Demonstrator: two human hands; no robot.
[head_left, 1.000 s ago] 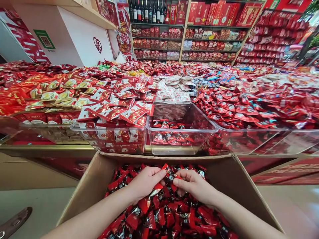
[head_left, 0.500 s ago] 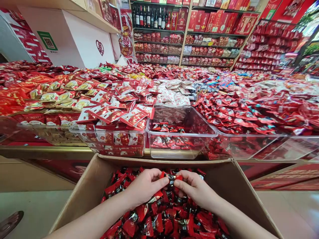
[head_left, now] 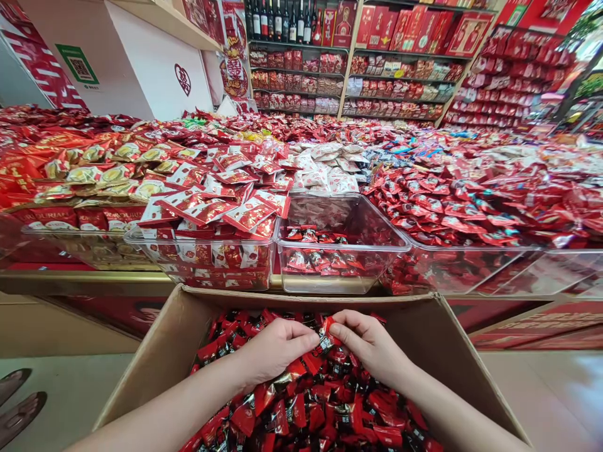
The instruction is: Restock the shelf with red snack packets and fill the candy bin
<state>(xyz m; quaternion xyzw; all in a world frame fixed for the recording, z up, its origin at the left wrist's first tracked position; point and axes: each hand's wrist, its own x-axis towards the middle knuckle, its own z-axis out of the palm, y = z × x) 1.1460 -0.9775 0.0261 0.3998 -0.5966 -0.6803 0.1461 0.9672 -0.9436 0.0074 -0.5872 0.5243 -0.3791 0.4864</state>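
Observation:
Over an open cardboard box (head_left: 141, 370), a small red and black wrapped candy (head_left: 326, 336) is stretched between my two hands. My left hand (head_left: 282, 344) pinches its left end between thumb and fingers. At its upper right end, my right hand (head_left: 365, 342) has a similar pinch. Many like candies (head_left: 301, 408) fill the box below, partly hidden by my forearms. Just beyond the box, a clear plastic bin (head_left: 343, 267) holds a low layer of red and black candies.
Bins heaped with wrapped sweets (head_left: 207, 204) line the counter (head_left: 94, 282) to the left and right. Shelves with bottles (head_left: 277, 28) and red boxes (head_left: 424, 31) stand behind. Someone's feet (head_left: 21, 414) show on the floor at the lower left.
The candy between my hands has gone from nearly level to tilted, its right end raised. My right hand has shifted slightly up. The view has dipped a little, and a second foot shows.

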